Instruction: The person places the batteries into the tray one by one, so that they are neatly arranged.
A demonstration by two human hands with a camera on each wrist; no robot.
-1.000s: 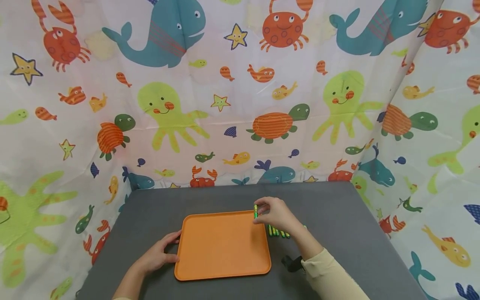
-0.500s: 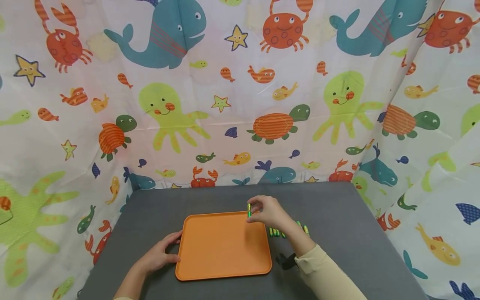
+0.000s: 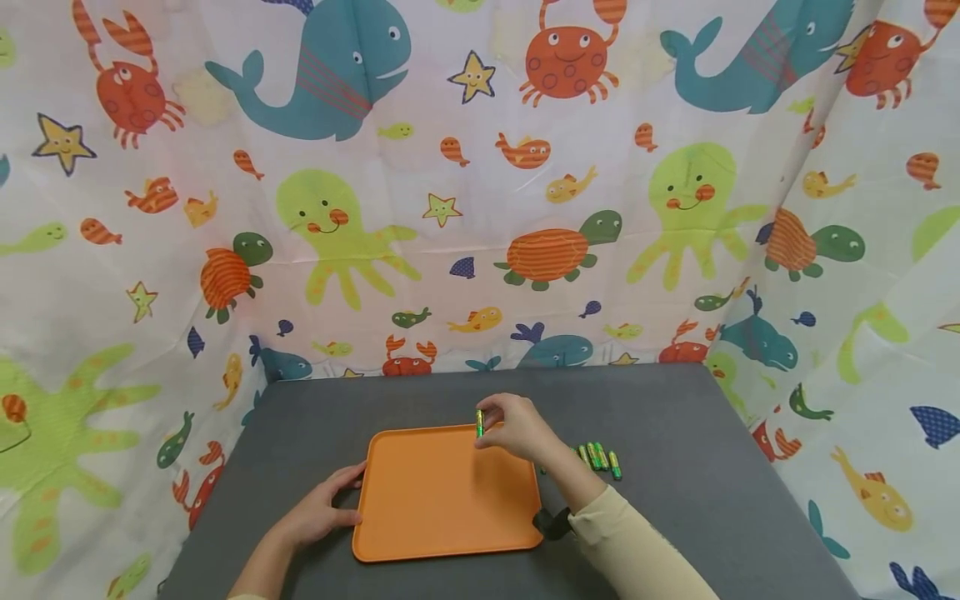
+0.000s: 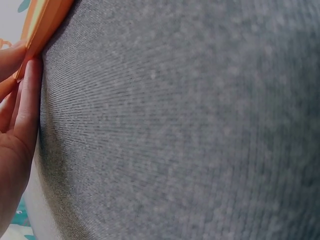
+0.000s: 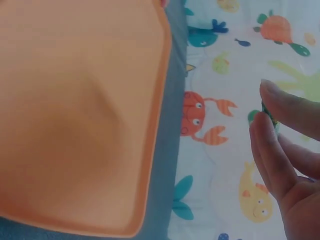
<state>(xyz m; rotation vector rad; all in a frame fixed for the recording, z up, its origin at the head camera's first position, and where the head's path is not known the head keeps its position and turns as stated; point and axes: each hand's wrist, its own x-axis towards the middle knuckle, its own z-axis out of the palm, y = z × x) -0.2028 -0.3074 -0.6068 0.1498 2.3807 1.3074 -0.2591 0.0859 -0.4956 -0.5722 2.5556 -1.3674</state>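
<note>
An orange rectangular tray lies on the grey table. At its left edge rests my left hand, fingers and thumb spread along the rim; the left wrist view shows those fingers fairly straight against it. My right hand pinches a small green-and-yellow battery upright between thumb and fingers, above the tray's far right part. In the right wrist view the fingers mostly hide the battery. More batteries lie right of the tray, some covered by the right forearm.
A dark strap sits on the right wrist, above the tray's near right corner. Grey tabletop surrounds the tray. A white curtain printed with sea animals stands behind the table and along both sides.
My right hand has moved left with the battery, from the tray's right edge to over its far part. More loose batteries show behind the forearm. The left hand stays at the rim.
</note>
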